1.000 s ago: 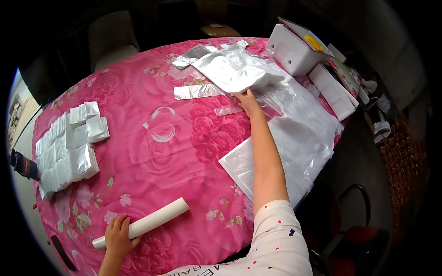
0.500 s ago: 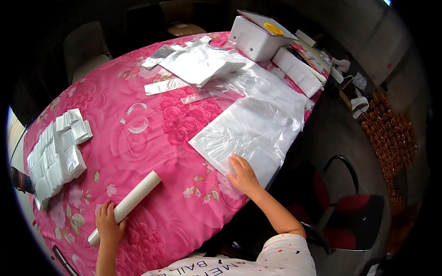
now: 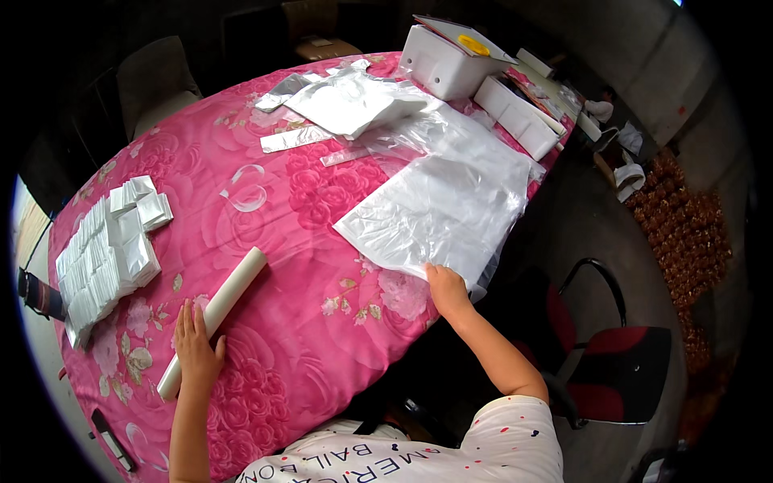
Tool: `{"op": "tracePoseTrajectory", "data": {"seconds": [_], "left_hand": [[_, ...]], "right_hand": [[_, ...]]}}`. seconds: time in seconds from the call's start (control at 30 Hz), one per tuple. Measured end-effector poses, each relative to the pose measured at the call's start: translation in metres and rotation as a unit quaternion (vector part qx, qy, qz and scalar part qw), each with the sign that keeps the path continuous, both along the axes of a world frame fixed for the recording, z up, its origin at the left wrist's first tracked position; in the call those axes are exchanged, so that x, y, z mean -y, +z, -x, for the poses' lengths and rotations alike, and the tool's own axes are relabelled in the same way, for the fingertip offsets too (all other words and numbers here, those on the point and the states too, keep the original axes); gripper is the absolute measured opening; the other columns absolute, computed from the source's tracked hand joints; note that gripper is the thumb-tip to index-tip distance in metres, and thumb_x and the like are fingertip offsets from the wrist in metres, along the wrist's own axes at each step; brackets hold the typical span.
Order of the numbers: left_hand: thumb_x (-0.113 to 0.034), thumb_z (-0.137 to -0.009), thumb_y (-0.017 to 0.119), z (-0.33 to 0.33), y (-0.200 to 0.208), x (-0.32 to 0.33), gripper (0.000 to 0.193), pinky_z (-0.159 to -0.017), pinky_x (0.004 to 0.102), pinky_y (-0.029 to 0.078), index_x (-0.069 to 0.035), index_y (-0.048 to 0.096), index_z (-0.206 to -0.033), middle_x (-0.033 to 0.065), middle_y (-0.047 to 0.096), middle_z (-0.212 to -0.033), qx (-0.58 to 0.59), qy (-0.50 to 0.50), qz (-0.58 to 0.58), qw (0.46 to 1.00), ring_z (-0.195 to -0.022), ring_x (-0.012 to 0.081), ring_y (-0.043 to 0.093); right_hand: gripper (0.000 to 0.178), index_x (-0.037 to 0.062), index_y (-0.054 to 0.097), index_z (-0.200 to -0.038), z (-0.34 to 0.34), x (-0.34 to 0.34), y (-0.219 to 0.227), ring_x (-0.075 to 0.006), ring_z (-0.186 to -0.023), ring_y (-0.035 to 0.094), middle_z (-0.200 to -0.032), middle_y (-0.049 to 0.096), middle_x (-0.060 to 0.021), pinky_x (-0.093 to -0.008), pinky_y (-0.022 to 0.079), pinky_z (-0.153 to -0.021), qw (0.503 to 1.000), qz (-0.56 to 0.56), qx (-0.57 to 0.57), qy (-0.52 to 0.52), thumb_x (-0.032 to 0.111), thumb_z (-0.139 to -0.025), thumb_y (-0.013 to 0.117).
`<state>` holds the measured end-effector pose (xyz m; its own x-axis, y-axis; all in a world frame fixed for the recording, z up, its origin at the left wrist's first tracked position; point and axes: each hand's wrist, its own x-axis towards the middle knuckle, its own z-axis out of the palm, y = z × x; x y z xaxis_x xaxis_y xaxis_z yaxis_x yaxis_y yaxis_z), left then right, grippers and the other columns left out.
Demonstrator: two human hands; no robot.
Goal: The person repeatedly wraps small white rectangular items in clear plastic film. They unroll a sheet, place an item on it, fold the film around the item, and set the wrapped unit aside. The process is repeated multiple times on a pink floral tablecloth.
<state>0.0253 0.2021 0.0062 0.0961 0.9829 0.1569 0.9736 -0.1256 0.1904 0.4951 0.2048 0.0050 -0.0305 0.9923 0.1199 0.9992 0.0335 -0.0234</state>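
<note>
My left hand (image 3: 198, 350) lies with fingers stretched out against a white tube (image 3: 235, 283), touching its lower part without wrapping round it. The tube rests slanting on the pink tablecloth. On the right, my right hand (image 3: 448, 291) is closed on the near edge of a clear plastic sheet (image 3: 431, 217), perhaps one of several layers or bags. The sheet lies flat and wrinkled near the table's right edge. Thumb and fingertips pinch its edge, partly hidden from above.
Folded white packets (image 3: 109, 258) stand stacked at the left, beside a dark cylinder (image 3: 40, 296). Silvery bags (image 3: 350, 105) and flat strips (image 3: 295, 139) lie farther back. White foam boxes (image 3: 451, 64) stand at the far right. A red-and-black chair (image 3: 616, 374) is beside the table.
My right hand has shifted right and closed on the sheet's edge, which it rested on before. My left hand's fingers have straightened, and the tube has shifted slightly.
</note>
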Motion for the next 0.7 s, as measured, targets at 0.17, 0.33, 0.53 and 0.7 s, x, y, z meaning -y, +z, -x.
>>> {"op": "tracePoseTrajectory", "data": {"seconds": [0.17,0.33,0.53,0.7], "left_hand": [[-0.017,-0.069,0.070,0.003,-0.001,0.003,0.076,-0.106,0.0460,0.026,0.000,0.032,-0.133,0.0205,0.030,-0.141,0.013,-0.006,0.006,1.000,-0.130,0.0369,0.029],[-0.013,-0.070,0.068,0.002,0.001,0.005,0.072,-0.105,0.0459,0.028,0.000,0.034,-0.132,0.0200,0.033,-0.139,0.005,-0.007,-0.003,1.000,-0.127,0.0371,0.032],[-0.006,-0.074,0.063,0.018,-0.010,-0.001,0.066,-0.093,0.0431,0.039,0.003,0.033,-0.132,0.0212,0.044,-0.129,0.009,0.016,-0.001,1.000,-0.113,0.0372,0.046],[-0.006,-0.077,0.063,0.051,-0.018,-0.002,0.065,-0.088,0.0416,0.042,0.007,0.031,-0.133,0.0220,0.046,-0.127,-0.003,0.152,0.015,0.988,-0.106,0.0369,0.050]], "right_hand": [[0.004,0.0042,0.057,-0.071,0.020,-0.021,0.008,-0.0317,-0.067,0.059,-0.067,0.057,-0.0119,-0.0406,0.048,-0.060,0.988,-0.117,-0.072,0.076,0.002,-0.071,0.054],[0.005,0.0062,0.056,-0.068,0.086,-0.035,0.019,-0.0281,-0.061,0.057,-0.062,0.054,-0.0091,-0.0384,0.047,-0.055,0.962,-0.180,-0.112,0.173,0.001,-0.066,0.057],[0.006,0.0064,0.054,-0.064,0.137,-0.032,0.019,-0.0266,-0.057,0.054,-0.059,0.050,-0.0076,-0.0362,0.045,-0.051,0.935,-0.235,-0.182,0.193,0.001,-0.066,0.056],[0.009,0.0077,0.052,-0.062,0.171,-0.020,0.011,-0.0251,-0.054,0.052,-0.058,0.048,-0.0071,-0.0359,0.043,-0.049,0.913,-0.239,-0.235,0.232,0.002,-0.067,0.056]]}}
